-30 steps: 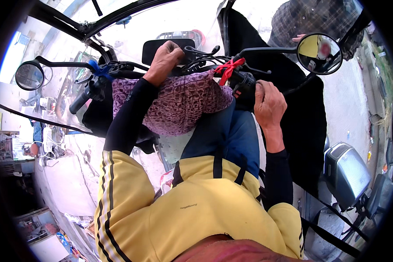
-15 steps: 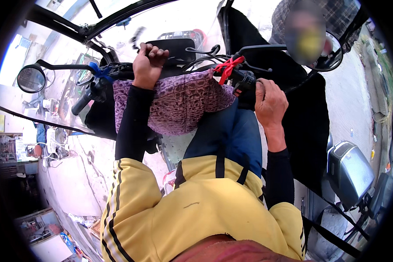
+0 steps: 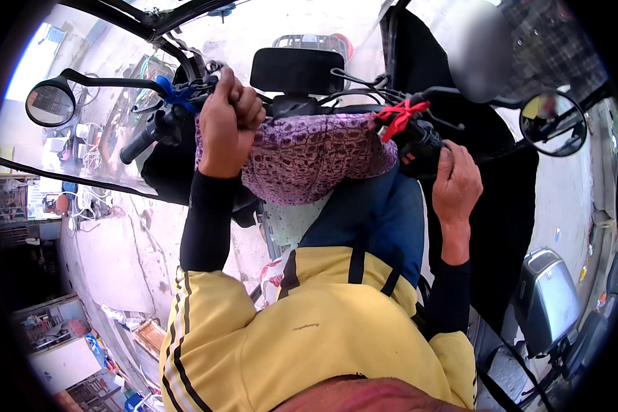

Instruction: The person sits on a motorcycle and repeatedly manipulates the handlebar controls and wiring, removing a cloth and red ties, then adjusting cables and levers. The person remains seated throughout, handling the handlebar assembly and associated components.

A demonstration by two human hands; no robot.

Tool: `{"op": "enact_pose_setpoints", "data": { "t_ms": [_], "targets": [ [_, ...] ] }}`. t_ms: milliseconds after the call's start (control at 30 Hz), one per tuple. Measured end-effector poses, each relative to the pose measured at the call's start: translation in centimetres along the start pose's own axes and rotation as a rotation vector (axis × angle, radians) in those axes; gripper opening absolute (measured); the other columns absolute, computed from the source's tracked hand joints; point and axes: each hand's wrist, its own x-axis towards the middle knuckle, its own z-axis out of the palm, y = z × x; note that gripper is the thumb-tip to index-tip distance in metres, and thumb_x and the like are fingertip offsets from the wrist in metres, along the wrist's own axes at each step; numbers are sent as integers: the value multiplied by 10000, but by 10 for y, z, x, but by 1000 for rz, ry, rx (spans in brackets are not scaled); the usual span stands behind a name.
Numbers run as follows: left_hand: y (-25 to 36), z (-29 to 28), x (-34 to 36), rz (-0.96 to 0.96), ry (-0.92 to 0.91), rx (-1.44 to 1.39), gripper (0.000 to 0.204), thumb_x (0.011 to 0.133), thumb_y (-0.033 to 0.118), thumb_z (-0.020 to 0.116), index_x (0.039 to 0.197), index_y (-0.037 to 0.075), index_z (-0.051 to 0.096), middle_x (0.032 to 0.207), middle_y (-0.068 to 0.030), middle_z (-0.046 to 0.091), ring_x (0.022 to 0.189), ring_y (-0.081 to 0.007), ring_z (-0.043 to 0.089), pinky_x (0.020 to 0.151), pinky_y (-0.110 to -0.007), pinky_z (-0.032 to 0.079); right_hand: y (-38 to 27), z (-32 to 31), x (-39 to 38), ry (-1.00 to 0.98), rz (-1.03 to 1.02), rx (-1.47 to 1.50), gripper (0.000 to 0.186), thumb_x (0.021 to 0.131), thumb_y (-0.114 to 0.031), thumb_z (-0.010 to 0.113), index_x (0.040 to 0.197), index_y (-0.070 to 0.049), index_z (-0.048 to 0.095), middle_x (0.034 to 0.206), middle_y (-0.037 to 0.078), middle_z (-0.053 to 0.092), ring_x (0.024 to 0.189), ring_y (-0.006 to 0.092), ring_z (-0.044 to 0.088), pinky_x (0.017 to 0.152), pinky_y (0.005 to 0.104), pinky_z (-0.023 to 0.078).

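My left hand (image 3: 228, 127) is raised over the left part of the handlebars of a small covered vehicle. Its fingers are curled closed, with a small dark item (image 3: 214, 66) at the fingertips, too unclear to name. Beside that hand, a blue tie (image 3: 175, 93) is knotted near the left handlebar grip (image 3: 139, 144), which nobody holds. My right hand (image 3: 458, 184) is closed round the outer end of the black right handlebar grip (image 3: 429, 136); some fingers are hidden. A red ribbon (image 3: 400, 118) is tied just inboard. Purple patterned cloth (image 3: 309, 154) hangs between the bars, above my knees.
Round mirrors stand at the left (image 3: 51, 104) and right (image 3: 553, 123). A black panel (image 3: 297, 71) rises ahead at the centre. Dark frame bars hold a clear windshield. Another person in checked clothing (image 3: 546, 44) is at the far right. A grey boxy part (image 3: 551, 299) sits lower right.
The whole view has shifted, carrying the handlebars rightward. Against them, my left hand has moved left and nearer to me. My right hand stays at the right grip.
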Motion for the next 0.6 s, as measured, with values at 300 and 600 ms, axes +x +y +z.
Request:
{"op": "enact_pose_setpoints", "data": {
  "t_ms": [300,600],
  "targets": [
    [-13,5,15,459,-132,986,293,1111,262,641,987,-3,657,806,-43,557,701,-152,495,652,-306,405,-11,-9,7,-62,79,73,245,1077,-190,647,1261,-61,747,1075,131,733,936,310,699,864,401,525],
    [-11,27,21,211,-258,2136,314,1007,289,744,1130,2,704,944,-199,677,902,-425,663,760,-504,500,17,-22,39,-376,93,366,240,1067,-201,657,1169,3,728,866,144,675,693,313,648,635,358,496]
  ]
}}
